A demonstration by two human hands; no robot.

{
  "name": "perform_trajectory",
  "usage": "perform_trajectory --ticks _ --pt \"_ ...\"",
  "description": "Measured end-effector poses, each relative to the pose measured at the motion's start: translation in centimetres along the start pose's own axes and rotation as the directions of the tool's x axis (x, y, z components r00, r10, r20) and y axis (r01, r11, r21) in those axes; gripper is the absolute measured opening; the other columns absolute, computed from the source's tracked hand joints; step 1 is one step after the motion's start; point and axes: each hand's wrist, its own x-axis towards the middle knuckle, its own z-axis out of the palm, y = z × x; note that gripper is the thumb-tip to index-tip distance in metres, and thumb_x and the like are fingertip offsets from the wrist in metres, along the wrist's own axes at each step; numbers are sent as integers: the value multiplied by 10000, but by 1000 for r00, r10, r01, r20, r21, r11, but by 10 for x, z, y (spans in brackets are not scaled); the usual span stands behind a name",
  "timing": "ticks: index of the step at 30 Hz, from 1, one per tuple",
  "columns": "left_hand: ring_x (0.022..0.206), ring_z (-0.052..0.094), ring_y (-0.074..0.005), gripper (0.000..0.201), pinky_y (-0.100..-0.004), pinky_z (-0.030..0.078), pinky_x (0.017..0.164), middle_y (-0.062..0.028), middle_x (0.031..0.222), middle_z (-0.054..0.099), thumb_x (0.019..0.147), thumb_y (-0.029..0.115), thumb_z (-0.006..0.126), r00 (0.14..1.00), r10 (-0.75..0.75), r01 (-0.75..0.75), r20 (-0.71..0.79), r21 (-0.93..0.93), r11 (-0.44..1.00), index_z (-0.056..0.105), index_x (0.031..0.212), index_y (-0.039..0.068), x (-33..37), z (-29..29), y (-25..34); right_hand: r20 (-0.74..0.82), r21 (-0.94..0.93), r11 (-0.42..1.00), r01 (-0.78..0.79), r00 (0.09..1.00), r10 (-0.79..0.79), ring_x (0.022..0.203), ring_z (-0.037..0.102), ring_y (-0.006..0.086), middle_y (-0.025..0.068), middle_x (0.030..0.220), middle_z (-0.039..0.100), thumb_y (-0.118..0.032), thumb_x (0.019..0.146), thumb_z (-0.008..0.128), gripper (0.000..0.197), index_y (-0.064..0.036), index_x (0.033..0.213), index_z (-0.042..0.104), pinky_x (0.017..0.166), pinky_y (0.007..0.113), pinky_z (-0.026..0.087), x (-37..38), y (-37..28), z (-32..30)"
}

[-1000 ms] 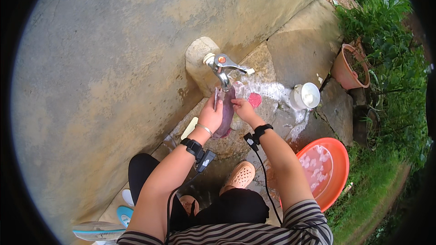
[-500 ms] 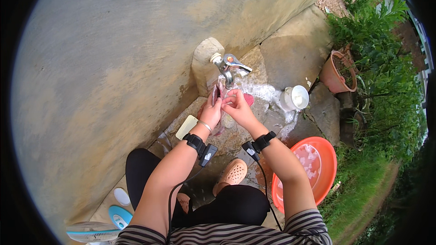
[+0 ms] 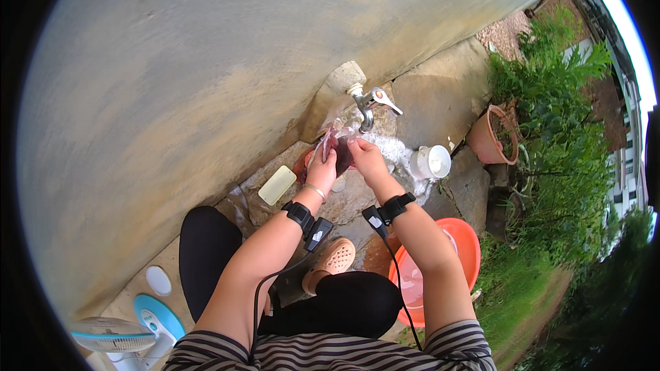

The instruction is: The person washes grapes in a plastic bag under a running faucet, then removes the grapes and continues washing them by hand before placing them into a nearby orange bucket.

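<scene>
Both my hands are held together just below and in front of a metal tap point(image 3: 368, 113). Between them is a limp, wet-looking piece point(image 3: 344, 154), dark maroon in part and pale pinkish elsewhere, perhaps cloth or a pouch; its kind is unclear. My left hand point(image 3: 321, 172) is closed on its left side. The fingertips of my right hand point(image 3: 368, 158) pinch its right edge. Beneath my hands, something reddish on the stone is mostly hidden. A pale yellow rectangular thing point(image 3: 277, 185) lies left of my left wrist.
White suds point(image 3: 393, 151) spread over the stone slab beside a white cup point(image 3: 433, 163). An orange-red basin point(image 3: 469, 247) stands by my right forearm. A plant pot point(image 3: 493, 136) and greenery border the right. The wall point(image 3: 206, 96) rises left; a small fan point(image 3: 113, 335) stands lower left.
The limp piece is spread wider, with more of its maroon part showing. My right hand has shifted slightly right from my left hand. The whole view has tilted a little.
</scene>
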Motion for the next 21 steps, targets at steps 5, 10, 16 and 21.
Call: perform_trajectory --ticks 5,10,16,21 --pt "1134 528 -291 390 -342 381 971 -179 1197 566 928 219 463 999 43 -40 -25 128 991 467 1283 57 -6 -10 13 94 78 995 -64 994 56 709 595 117 36 863 630 -162 942 470 188 -32 1026 577 588 253 494 -7 -16 -9" --pt "1110 538 -295 428 -328 405 941 -182 1184 564 921 218 485 984 172 -163 -52 149 975 434 1312 52 -8 -6 5 165 136 988 -71 985 48 720 607 129 48 908 624 -61 893 491 145 -34 1025 544 609 266 523 3 -14 -16" --pt "1136 516 -301 451 -339 397 953 -186 1204 548 933 231 470 990 138 -135 -44 60 989 383 1340 56 -7 -8 3 201 268 956 -123 977 70 755 619 130 65 932 642 -53 856 582 146 -9 994 581 663 254 514 2 -29 -14" --pt "1135 519 -295 418 -344 404 943 -183 1190 557 941 255 466 980 183 -178 -75 64 982 417 1290 30 -8 -10 13 166 242 967 -82 985 42 777 619 132 66 927 639 -135 902 565 167 -18 1019 581 678 262 520 -8 -41 -8"
